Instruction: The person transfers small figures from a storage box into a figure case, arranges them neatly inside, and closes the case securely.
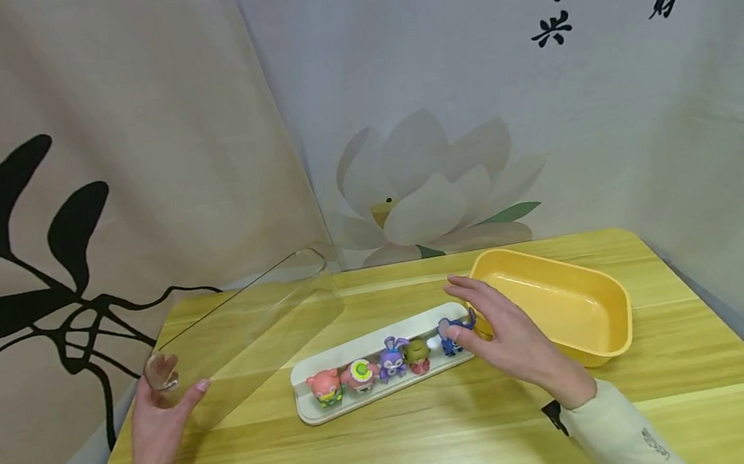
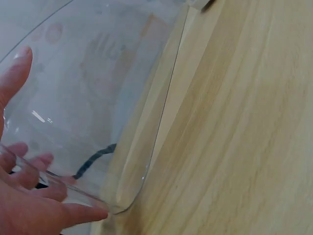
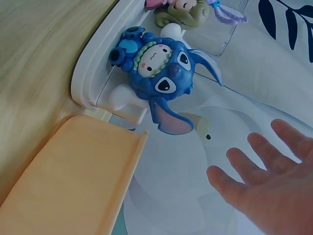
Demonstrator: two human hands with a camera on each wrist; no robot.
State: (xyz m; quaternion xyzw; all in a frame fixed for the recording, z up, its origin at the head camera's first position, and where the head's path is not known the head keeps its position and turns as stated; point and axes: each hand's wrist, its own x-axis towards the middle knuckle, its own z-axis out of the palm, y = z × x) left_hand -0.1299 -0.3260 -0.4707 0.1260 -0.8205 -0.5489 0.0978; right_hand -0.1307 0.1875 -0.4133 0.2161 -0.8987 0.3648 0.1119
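Observation:
My left hand [image 1: 155, 425] holds one end of a clear plastic cover [image 1: 266, 330], thumb on the near side and fingers seen through the plastic. In the left wrist view the cover's rim [image 2: 164, 105] runs along the wood. My right hand [image 1: 513, 331] hovers at the right end of a white tray [image 1: 318, 416], fingers extended and holding nothing. A blue big-eared figure [image 3: 161, 73] stands there on the tray, partly hidden by that hand in the head view. Left of it are a green figure [image 1: 417, 356], a purple rabbit-eared figure [image 1: 392, 359] and two pink figures [image 1: 324, 386].
Right behind the right hand sits a yellow basin [image 1: 562, 301], close to the tray's end. Everything rests on a wooden table [image 1: 372, 456]. Printed cloth [image 1: 424, 86] hangs behind its back edge.

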